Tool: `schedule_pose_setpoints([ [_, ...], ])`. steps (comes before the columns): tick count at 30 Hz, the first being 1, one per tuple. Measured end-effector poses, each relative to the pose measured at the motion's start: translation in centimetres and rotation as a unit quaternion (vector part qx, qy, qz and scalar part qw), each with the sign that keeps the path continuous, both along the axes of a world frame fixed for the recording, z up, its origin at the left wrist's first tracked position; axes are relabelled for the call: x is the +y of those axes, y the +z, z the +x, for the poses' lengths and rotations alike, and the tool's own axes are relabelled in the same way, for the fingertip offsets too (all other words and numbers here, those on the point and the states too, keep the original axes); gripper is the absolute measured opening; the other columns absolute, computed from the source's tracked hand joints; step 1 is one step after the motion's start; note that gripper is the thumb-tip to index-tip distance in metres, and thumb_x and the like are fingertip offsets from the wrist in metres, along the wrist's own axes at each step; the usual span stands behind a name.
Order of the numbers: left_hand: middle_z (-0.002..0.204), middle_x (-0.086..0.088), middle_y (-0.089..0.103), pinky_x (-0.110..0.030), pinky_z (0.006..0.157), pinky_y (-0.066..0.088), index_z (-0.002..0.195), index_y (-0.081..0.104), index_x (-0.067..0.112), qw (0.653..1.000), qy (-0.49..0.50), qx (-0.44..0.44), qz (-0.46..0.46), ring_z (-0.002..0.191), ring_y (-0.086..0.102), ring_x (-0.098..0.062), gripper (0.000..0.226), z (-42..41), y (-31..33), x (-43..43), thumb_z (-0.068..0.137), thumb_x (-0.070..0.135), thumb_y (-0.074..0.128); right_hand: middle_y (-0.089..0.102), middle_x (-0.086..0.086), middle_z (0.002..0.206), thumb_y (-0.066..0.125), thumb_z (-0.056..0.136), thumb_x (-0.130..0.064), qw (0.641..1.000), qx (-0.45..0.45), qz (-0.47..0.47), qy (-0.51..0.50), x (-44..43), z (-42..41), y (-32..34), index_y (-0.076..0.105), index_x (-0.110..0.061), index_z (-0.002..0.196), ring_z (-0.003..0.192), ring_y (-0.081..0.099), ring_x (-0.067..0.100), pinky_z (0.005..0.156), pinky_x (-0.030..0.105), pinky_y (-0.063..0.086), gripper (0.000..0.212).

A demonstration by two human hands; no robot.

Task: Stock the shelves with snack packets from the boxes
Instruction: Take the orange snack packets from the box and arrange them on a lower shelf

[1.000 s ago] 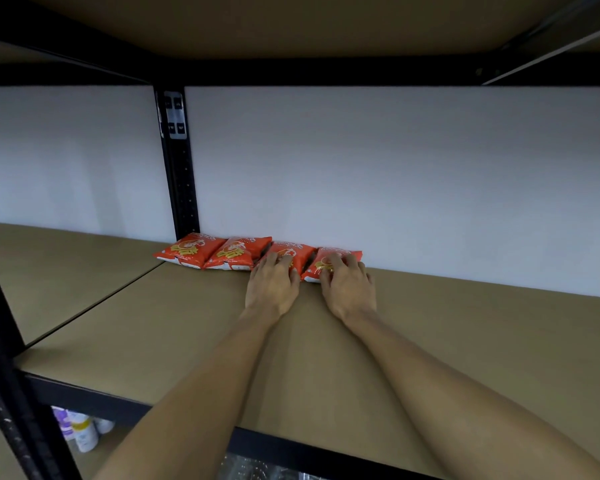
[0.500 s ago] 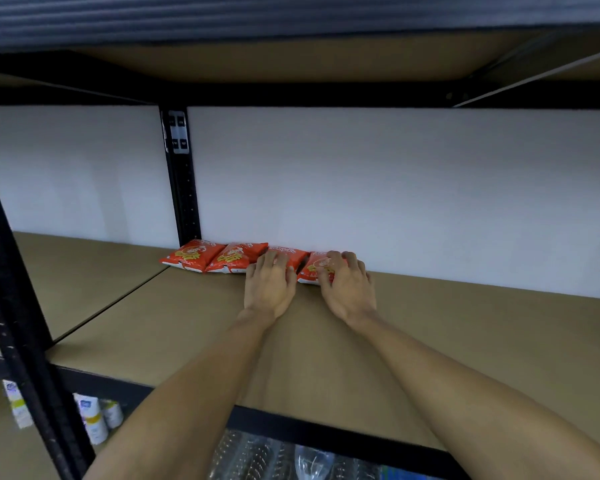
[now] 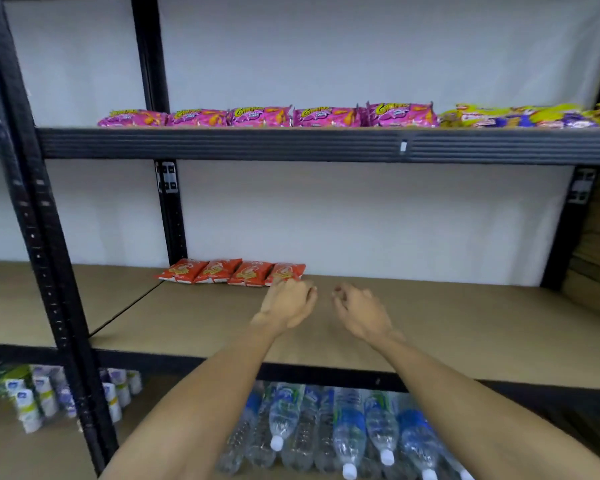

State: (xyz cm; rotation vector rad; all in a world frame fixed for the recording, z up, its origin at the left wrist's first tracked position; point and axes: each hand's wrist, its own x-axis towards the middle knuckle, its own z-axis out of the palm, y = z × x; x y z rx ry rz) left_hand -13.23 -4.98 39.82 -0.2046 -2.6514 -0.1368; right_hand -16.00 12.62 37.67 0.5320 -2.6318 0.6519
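Backing tan shelf board (image 3: 447,327), white wall (image 3: 361,220)

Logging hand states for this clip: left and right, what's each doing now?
Left hand: open, fingers loosely curled, holding nothing, near the red snack packets.
Right hand: open, loosely curled, holding nothing.

White wall (image 3: 361,220) behind, plain, evenly lit. Black metal racking: perforated front upright (image 3: 32,202) at left, rear upright (image 3: 174,230) carrying a bolted bracket, ribbed black beam (image 3: 291,144) fronting the level above. Middle shelf (image 3: 465,327) is a tan board, with a seam to the neighbouring board (image 3: 25,299) at left. Below, clear water bottles (image 3: 350,434) lie on their sides; small white bottles (image 3: 42,400) stand at lower left.
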Motion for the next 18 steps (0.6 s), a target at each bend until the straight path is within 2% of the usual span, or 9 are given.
schedule_pose_setpoints([
  [7, 0.092, -0.013, 0.072, -0.041, 0.096, 0.037, 0.091, 0.06, 0.021, 0.997, -0.072, 0.001, -0.017, 0.095, 0.065, -0.032, 0.031, 5.7, 1.0, 7.8, 0.103, 0.033, 0.033, 0.071, 0.007, 0.095, 0.04, 0.099, -0.044, 0.998, -0.007, -0.055, -0.036, 7.3, 7.1, -0.6, 0.059, -0.024, 0.104, 0.091, 0.064, 0.035, 0.076, 0.04, 0.053, 0.028],
  [10, 0.091, -0.014, 0.072, -0.039, 0.085, 0.042, 0.094, 0.063, 0.017, 0.994, -0.105, -0.005, -0.013, 0.091, 0.066, -0.035, 0.033, 7.6, -0.1, 11.5, 0.103, 0.033, 0.036, 0.068, 0.002, 0.081, 0.041, 0.099, -0.044, 0.993, -0.016, -0.112, -0.046, 10.5, 9.8, -1.9, 0.06, -0.021, 0.093, 0.084, 0.062, 0.032, 0.075, 0.041, 0.05, 0.03],
  [13, 0.083, -0.014, 0.07, -0.039, 0.074, 0.045, 0.087, 0.062, 0.015, 0.988, -0.149, -0.036, 0.016, 0.081, 0.065, -0.036, 0.035, 9.0, -1.8, 15.4, 0.103, 0.032, 0.037, 0.063, -0.002, 0.07, 0.042, 0.101, -0.044, 0.984, -0.01, -0.158, -0.08, 14.2, 12.6, -3.9, 0.055, -0.022, 0.081, 0.072, 0.059, 0.026, 0.068, 0.04, 0.049, 0.032],
  [15, 0.08, -0.014, 0.067, -0.04, 0.07, 0.047, 0.08, 0.057, 0.017, 0.983, -0.17, -0.059, 0.035, 0.077, 0.064, -0.036, 0.035, 9.6, -3.0, 18.3, 0.103, 0.033, 0.037, 0.065, 0.0, 0.073, 0.041, 0.101, -0.045, 0.982, -0.011, -0.157, -0.107, 17.0, 14.4, -5.3, 0.058, -0.025, 0.085, 0.073, 0.06, 0.025, 0.067, 0.039, 0.049, 0.03],
  [18, 0.075, -0.015, 0.064, -0.042, 0.065, 0.048, 0.073, 0.046, 0.021, 0.974, -0.204, -0.087, 0.052, 0.073, 0.061, -0.038, 0.033, 10.4, -4.6, 22.8, 0.102, 0.034, 0.038, 0.066, 0.0, 0.072, 0.044, 0.102, -0.038, 0.977, -0.029, -0.16, -0.137, 21.5, 16.8, -7.8, 0.063, -0.02, 0.093, 0.071, 0.063, 0.023, 0.062, 0.038, 0.048, 0.028],
])
